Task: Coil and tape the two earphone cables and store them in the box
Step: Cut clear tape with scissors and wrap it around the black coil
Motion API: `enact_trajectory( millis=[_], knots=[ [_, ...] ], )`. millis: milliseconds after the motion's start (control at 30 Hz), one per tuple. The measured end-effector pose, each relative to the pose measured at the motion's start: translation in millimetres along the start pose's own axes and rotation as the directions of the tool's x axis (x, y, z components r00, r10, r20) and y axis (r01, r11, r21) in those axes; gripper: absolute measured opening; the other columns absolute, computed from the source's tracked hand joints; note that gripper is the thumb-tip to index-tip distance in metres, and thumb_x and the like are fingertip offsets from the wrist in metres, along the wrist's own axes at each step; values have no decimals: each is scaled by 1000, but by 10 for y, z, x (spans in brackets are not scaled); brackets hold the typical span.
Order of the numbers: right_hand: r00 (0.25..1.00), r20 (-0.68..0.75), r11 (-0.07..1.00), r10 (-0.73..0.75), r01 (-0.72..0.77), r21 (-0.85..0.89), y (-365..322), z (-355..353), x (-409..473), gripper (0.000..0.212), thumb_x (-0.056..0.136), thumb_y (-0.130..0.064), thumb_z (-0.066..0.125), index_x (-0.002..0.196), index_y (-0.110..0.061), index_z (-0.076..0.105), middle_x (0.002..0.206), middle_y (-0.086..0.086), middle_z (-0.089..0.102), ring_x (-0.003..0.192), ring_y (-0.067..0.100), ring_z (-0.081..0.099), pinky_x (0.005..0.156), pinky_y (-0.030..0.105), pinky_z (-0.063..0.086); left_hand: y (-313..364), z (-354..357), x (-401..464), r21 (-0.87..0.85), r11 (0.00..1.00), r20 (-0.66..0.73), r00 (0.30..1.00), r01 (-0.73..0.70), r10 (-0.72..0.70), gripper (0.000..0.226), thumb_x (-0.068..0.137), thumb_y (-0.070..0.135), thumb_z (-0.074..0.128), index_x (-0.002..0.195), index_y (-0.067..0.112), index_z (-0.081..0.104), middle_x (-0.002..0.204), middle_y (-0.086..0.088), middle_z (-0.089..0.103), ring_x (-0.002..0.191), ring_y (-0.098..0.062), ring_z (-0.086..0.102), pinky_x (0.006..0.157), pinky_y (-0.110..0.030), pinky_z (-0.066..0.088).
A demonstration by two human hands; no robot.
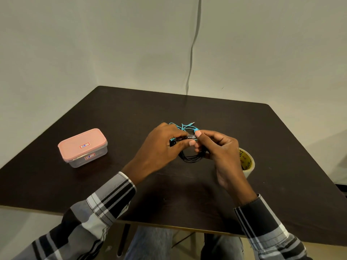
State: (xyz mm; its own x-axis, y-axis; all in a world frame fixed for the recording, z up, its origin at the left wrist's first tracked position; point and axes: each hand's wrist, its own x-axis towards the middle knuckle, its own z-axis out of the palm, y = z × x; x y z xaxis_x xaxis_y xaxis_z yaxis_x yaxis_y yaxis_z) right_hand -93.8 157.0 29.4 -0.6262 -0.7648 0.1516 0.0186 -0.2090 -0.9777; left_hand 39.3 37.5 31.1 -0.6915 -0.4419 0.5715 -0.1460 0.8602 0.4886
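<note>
A coiled black earphone cable (189,158) hangs between my two hands above the table's middle. My left hand (161,147) pinches its left side, where a black earbud pokes out. My right hand (219,149) pinches the top of the coil, where a shiny piece of tape shows between the fingertips. A blue earphone cable (185,126) lies loose on the table just behind my hands, its plug pointing right. The clear plastic box (83,148) with a pink lid stands shut at the left. A roll of clear tape (247,162) stands on edge behind my right hand.
The dark brown table (131,113) sits against a pale wall. A thin grey cord (191,59) runs down the wall to the table's far edge. My plaid sleeves reach in from below.
</note>
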Motion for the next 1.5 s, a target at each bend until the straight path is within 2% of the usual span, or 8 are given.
enact_trajectory(
  millis=[400, 567, 733, 933, 1067, 1200, 1333, 1500],
  knots=[
    [997, 26, 988, -74, 77, -136, 4, 16, -12, 8, 89, -17, 72, 92, -12, 78, 85, 5, 77, 82, 18, 74, 68, 23, 58, 149, 25, -27, -321, 922, 33, 976, 216, -217, 23, 80, 31, 77, 101, 20, 75, 96, 13, 73, 94, 4, 66, 77, -6, 49],
    [994, 69, 984, -90, 99, -148, -4, 13, -4, 12, 90, -17, 71, 96, -9, 78, 87, 6, 78, 84, 21, 75, 71, 26, 60, 119, 38, -37, -294, 931, -30, 971, 218, -237, 19, 82, 28, 76, 100, 19, 76, 92, 9, 75, 87, -1, 70, 79, -31, 59],
    [989, 83, 976, -121, 134, -172, 14, -1, -5, 10, 89, -15, 72, 96, -11, 78, 85, 5, 78, 82, 24, 74, 73, 29, 61, 90, 42, -35, -337, 910, 8, 968, 240, -253, 14, 87, 12, 71, 98, 17, 77, 90, 9, 76, 84, -2, 71, 76, -26, 58],
    [974, 129, 960, -188, 210, -184, 49, -12, 24, 13, 90, -10, 69, 99, -18, 76, 90, 4, 77, 83, 22, 73, 72, 27, 60, 59, 60, -61, -498, 799, 48, 931, 336, -361, 14, 88, 4, 68, 95, 12, 76, 87, -7, 76, 83, -31, 72, 78, -47, 59],
    [930, 226, 872, -291, 355, -337, 96, -49, 62, 20, 85, -7, 75, 103, -16, 77, 97, -4, 77, 91, 6, 72, 78, 23, 56, 66, 39, -54, -572, 749, 38, 923, 334, -382, 14, 89, -2, 64, 96, 6, 74, 88, -11, 76, 81, -21, 74, 74, -28, 59],
    [894, 236, 748, -380, 448, -490, 142, -53, 89, 23, 85, -12, 75, 107, -19, 76, 100, -7, 76, 91, 2, 71, 80, 30, 60, 42, 34, -94, -538, 774, 70, 933, 333, -352, 14, 85, 11, 74, 99, 13, 74, 87, -6, 76, 81, -29, 73, 74, -38, 59],
    [895, 221, 733, -387, 444, -515, 173, 5, 86, 23, 87, -18, 75, 109, -24, 76, 101, -10, 77, 90, 3, 72, 79, 34, 61, 29, 33, -110, -359, 885, -18, 946, 296, -323, 22, 79, 23, 79, 99, 14, 77, 86, 5, 75, 75, -3, 71, 68, -19, 55],
    [920, 233, 690, -316, 391, -608, 176, 70, 112, 19, 88, -25, 73, 106, -22, 77, 98, -10, 77, 91, 1, 70, 80, 32, 60, -15, 18, -138, -157, 968, -102, 972, 193, -211, 19, 84, 25, 73, 101, 15, 77, 90, 6, 73, 82, -4, 68, 72, -22, 55]
  ],
)
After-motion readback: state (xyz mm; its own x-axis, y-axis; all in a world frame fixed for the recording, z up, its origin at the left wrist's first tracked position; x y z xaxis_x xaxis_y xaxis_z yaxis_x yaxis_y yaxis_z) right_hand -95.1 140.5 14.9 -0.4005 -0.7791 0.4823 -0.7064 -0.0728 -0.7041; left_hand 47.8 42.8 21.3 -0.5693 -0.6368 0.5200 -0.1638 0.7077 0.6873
